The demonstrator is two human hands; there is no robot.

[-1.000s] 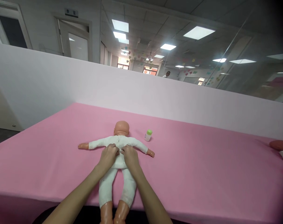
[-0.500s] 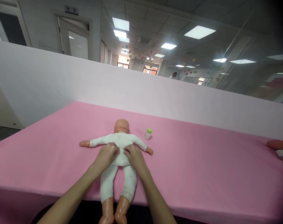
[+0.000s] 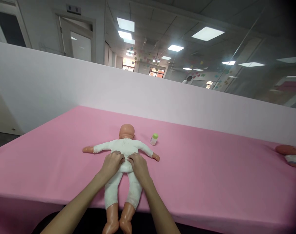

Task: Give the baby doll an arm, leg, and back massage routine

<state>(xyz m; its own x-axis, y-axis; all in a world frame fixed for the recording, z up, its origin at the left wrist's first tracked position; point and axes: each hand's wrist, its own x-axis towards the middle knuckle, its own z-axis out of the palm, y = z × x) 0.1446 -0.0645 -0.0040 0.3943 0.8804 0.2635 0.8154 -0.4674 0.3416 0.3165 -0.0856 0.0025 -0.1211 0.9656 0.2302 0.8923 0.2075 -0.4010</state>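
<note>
A baby doll [image 3: 125,146] with a white cloth body lies face down on the pink-covered table, its head away from me and its arms spread wide. Its bare feet reach past the table's front edge. On the left side of the doll's lower back rests my left hand [image 3: 113,161], fingers curled and closed on the white cloth. My right hand [image 3: 138,164] mirrors it on the other side, likewise closed in a pinch on the cloth. The fingertips nearly meet at the middle of the back, and the pinched cloth is mostly hidden.
Beyond the doll's right arm stands a small bottle with a green cap [image 3: 154,139]. Another doll [image 3: 290,154] is partly visible at the table's far right. A low white wall [image 3: 162,97] with glass above borders the pink table [image 3: 211,175]. A person [image 3: 187,79] appears behind the glass.
My hands have shifted slightly on the doll's lower back, the right one inward, and the fingertips are closer together. The person behind the glass has moved a little right.
</note>
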